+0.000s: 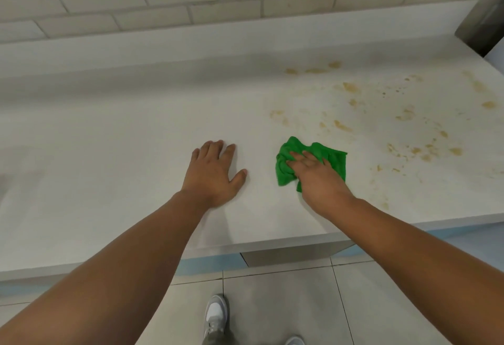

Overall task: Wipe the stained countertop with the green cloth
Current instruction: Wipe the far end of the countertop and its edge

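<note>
While left hand lies flat, green cloth sits under right hand.

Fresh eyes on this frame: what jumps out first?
The crumpled bright green cloth stands out near the front of the white countertop, pressed down under the right hand. Yellow-brown stains speckle the countertop's right side, beyond and to the right of the cloth. The left hand rests flat on the countertop, left of the cloth and apart from it.
</note>
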`<state>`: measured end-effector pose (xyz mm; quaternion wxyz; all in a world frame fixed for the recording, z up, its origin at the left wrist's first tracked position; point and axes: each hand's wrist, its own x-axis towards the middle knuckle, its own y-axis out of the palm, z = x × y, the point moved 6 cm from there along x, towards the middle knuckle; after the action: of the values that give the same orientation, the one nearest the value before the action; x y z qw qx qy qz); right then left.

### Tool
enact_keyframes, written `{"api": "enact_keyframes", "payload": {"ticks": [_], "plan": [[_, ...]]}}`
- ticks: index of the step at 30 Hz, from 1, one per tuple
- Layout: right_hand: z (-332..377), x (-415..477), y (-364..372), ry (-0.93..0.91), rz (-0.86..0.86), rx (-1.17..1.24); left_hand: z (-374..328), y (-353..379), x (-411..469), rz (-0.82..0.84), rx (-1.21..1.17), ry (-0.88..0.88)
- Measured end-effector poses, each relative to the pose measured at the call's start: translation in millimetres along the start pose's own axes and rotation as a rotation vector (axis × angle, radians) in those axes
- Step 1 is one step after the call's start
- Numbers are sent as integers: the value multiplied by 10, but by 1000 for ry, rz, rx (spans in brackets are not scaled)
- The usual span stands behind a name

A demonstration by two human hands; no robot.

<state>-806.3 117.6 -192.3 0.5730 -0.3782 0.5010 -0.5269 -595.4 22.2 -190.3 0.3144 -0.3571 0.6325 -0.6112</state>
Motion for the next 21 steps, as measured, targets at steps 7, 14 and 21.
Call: {"api": "enact_keyframes", "payload": {"ticks": [7, 14, 21], "plan": [[-11, 704, -317, 153, 27, -27, 72, 102, 84, -10, -111, -20], [372, 698, -132, -53, 16, 36, 89, 132, 116, 9, -119, -29], [-133, 386, -115, -80, -47, 97, 103, 148, 113, -5, -134, -32]]}}
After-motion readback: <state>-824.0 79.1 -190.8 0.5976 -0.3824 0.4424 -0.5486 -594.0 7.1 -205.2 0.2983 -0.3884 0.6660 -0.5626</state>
